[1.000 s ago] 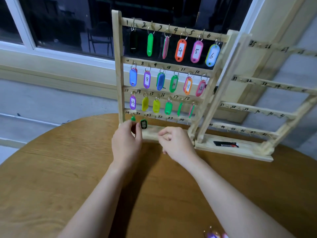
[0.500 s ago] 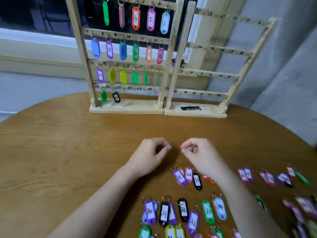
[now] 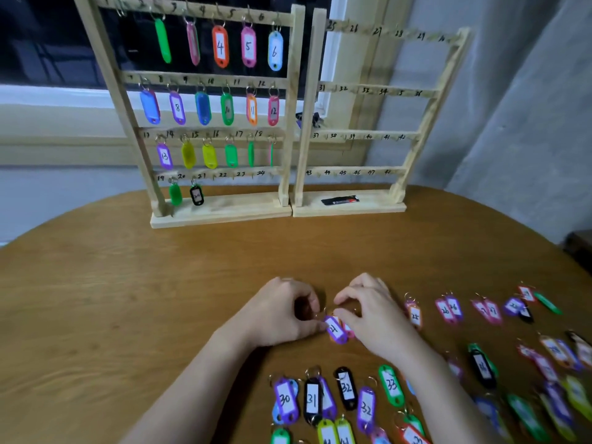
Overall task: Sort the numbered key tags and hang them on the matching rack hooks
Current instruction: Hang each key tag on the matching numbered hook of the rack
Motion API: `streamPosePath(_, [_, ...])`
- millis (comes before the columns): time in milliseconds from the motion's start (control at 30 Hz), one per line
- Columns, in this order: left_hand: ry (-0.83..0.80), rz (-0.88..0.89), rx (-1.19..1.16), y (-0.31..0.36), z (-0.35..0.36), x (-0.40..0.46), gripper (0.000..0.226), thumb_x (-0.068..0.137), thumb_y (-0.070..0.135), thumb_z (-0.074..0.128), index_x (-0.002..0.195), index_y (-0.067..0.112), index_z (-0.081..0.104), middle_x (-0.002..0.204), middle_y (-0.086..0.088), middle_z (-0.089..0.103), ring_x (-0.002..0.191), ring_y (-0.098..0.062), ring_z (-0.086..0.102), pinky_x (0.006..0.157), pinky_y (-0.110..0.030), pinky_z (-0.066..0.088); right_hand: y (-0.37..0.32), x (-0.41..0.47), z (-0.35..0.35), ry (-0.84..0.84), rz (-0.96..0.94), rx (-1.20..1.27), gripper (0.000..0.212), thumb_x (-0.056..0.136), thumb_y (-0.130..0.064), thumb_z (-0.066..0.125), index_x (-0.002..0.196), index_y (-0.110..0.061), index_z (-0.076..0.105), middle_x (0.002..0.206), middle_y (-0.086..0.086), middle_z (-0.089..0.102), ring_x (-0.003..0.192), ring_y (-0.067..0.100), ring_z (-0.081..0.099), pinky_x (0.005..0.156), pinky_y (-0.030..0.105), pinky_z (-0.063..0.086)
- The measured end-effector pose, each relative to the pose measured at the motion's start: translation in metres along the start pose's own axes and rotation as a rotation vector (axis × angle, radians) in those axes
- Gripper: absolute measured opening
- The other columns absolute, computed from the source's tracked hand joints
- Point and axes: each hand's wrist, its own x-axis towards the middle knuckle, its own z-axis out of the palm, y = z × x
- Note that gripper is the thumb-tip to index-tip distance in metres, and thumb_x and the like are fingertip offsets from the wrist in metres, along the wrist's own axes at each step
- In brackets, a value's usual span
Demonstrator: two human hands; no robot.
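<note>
Two wooden racks stand at the table's far side. The left rack (image 3: pixel 290 91) carries coloured tags on hooks 1 to 20; the last is a black tag (image 3: pixel 196 195). The right rack (image 3: pixel 378 91), numbered 25 to 48, has bare hooks. Several loose numbered tags lie at the near right, among them tag 30 (image 3: pixel 285 400) and tag 33 (image 3: pixel 390 384). My left hand (image 3: pixel 282 312) and my right hand (image 3: pixel 374 318) meet over the purple tag 21 (image 3: pixel 334 330). The left thumb and curled fingers pinch its ring end. My right fingers pinch at the rings beside it, over a pink tag.
A small black packet (image 3: pixel 339 200) lies on the right rack's base. The round wooden table (image 3: pixel 128 299) is bare on its left half. A dark window sits behind the racks and a grey curtain hangs at the right.
Both hands left the rack's bottom row, drew back to the near table, then dropped onto purple tag 21 and closed on it.
</note>
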Motion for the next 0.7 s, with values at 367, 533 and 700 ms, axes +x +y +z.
streamPosePath(367, [-0.003,-0.053,-0.188,-0.005,-0.001,0.000,0.007,0.091,0.024,0.070,0.084,0.026,0.072,0.087,0.014,0.070,0.088,-0.005,0.063,0.084,-0.025,0.049,-0.010,0.000,0.003,0.024,-0.035,-0.050,0.005,0.093,-0.038,0.070,0.088,-0.036,0.072,0.105,-0.021,0.046,0.108,0.001,0.037,0.095,0.028,0.035])
streamPosePath(533, [0.067,-0.110,-0.304,-0.010,-0.013,-0.001,0.007,0.097,0.024,0.066,0.090,0.022,0.069,0.089,0.008,0.071,0.086,-0.004,0.063,0.082,-0.019,0.047,-0.013,0.003,0.006,0.062,-0.072,0.044,0.005,0.096,-0.034,0.066,0.092,-0.035,0.069,0.108,-0.020,0.050,0.111,0.000,0.040,0.097,0.026,0.039])
streamPosePath(700, [0.187,-0.151,-0.387,-0.021,-0.022,-0.003,0.011,0.099,0.019,0.063,0.088,0.018,0.066,0.081,0.009,0.065,0.078,-0.001,0.056,0.077,-0.020,0.044,-0.016,0.013,0.008,0.176,-0.147,0.128,0.008,0.096,-0.031,0.065,0.088,-0.032,0.066,0.102,-0.020,0.055,0.106,0.000,0.046,0.089,0.019,0.038])
